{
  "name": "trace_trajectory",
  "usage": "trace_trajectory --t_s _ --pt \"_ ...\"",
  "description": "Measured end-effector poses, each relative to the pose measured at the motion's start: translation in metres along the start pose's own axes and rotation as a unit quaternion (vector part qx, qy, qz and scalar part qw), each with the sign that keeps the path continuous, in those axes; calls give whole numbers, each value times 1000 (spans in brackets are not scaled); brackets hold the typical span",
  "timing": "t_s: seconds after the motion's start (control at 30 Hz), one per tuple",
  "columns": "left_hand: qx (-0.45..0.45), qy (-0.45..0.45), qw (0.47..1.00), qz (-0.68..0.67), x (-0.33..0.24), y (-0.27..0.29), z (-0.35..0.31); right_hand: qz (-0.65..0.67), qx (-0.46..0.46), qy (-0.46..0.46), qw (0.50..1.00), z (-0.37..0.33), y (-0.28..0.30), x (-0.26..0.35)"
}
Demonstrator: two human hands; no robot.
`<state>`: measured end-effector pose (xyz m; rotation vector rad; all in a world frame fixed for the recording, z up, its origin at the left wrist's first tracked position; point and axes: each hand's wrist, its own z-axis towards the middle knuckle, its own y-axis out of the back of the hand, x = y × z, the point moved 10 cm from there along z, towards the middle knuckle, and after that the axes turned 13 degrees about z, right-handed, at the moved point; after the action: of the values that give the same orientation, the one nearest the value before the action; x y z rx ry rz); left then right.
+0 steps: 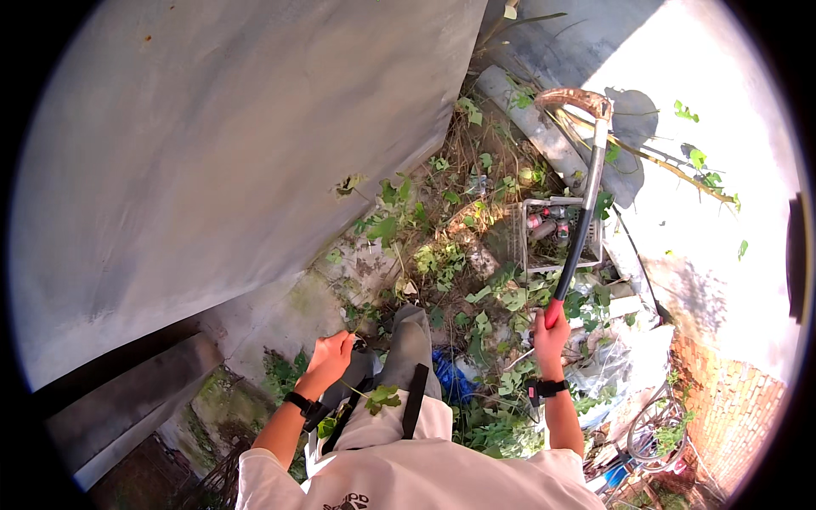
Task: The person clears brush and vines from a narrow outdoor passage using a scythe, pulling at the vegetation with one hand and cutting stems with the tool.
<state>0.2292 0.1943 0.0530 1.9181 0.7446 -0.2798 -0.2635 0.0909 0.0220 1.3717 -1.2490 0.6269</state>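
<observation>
My right hand is wrapped round the red end of a long-handled sickle. Its black and silver shaft points up and away, and the rusty curved blade hooks left at the top, near the sunlit wall. On the left, my left hand is closed in front of my leg; what its fingers hold is hidden. Leafy vines grow just beyond it, and a loose green leaf on a thin stem shows against my trousers, below that hand.
A grey plastic crate with several bottles stands ahead on the right, near a pale concrete beam. Grey walls rise on both sides. Blue netting lies by my foot, and a coiled hose is at the lower right.
</observation>
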Motion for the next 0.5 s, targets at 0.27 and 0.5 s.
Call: trace_trajectory --t_s 0.27,0.5 --pt "-19 8 1000 1 -1 0 -3 433 88 -45 896 158 -147 126" --pt "-9 11 1000 -2 1 -13 -12 -234 7 -70 970 115 -184 -148"
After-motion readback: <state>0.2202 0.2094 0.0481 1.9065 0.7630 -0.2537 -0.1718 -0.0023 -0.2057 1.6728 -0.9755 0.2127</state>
